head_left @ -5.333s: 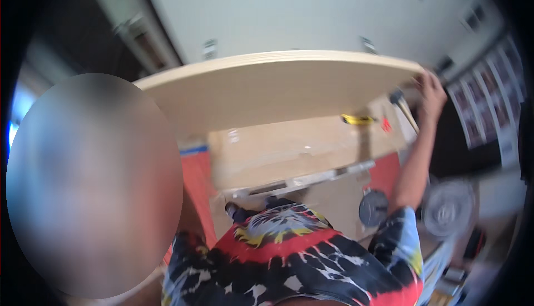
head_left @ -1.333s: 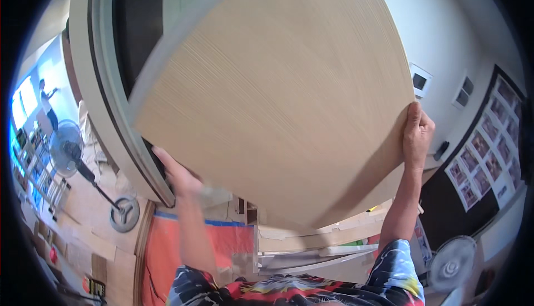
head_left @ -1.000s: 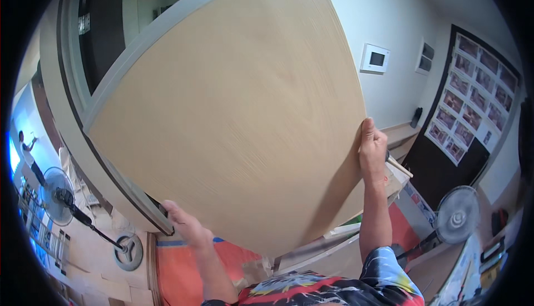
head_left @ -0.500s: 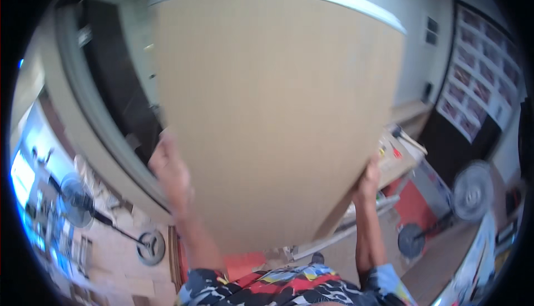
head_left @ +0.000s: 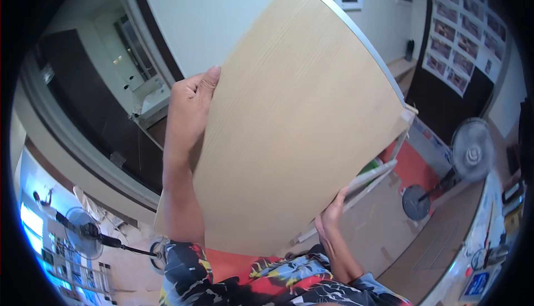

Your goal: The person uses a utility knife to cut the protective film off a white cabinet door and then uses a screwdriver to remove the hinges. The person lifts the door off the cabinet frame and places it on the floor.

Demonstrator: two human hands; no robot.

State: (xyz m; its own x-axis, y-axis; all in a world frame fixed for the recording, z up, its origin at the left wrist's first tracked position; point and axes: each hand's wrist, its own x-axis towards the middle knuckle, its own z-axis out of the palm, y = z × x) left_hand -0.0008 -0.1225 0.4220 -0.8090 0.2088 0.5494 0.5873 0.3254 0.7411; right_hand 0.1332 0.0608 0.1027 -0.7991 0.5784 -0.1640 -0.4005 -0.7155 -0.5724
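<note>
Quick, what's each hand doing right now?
Left hand: gripping the wooden panel's upper left edge.
Right hand: gripping its lower right edge.

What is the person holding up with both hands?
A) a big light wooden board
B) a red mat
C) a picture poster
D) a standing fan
A: the left hand grips one edge of the big light wooden board and the right hand holds its lower edge, while the standing fan is on the floor, untouched.

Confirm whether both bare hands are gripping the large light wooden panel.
Yes, the left hand clasps the large light wooden panel at its left edge and the right hand holds its lower right edge.
</note>
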